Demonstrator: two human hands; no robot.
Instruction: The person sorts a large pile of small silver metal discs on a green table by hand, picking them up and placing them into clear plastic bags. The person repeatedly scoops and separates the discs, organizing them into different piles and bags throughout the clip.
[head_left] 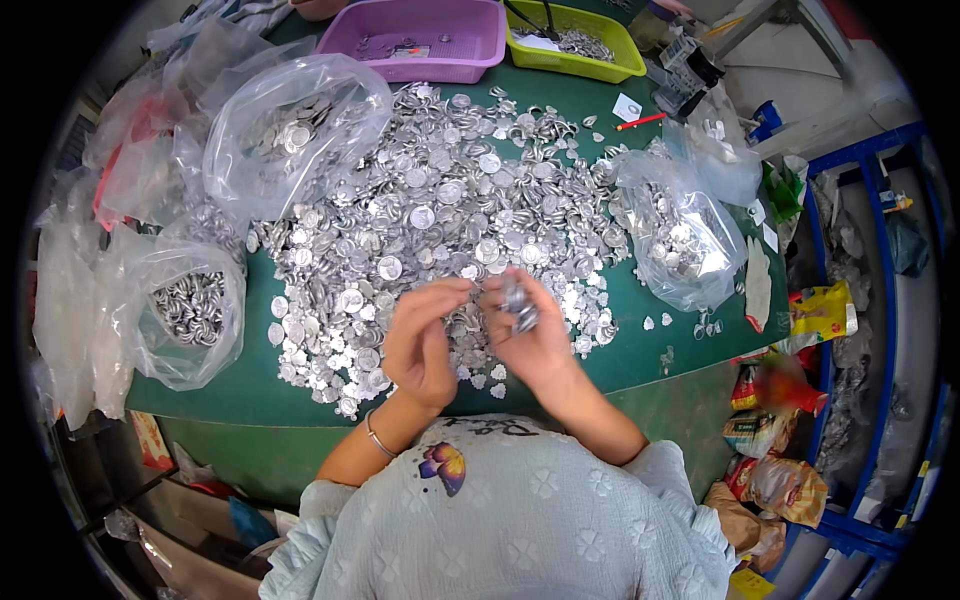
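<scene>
A wide heap of small silver metal pieces, some round like coins and others curved or flower-shaped, spreads over the green table. My left hand hovers above the heap's near side, fingers stretched toward the right hand and thumb apart from them. A small silver piece shows by its fingertips; whether they touch it I cannot tell. In my right hand, turned palm up with curled fingers, lie several silver metal pieces, blurred by motion. Both hands are close together, a small gap between them.
Clear plastic bags of silver pieces stand left, back left and right. A purple basket and a yellow-green basket sit at the back. A red pencil lies back right. Blue shelving rises beyond the right edge.
</scene>
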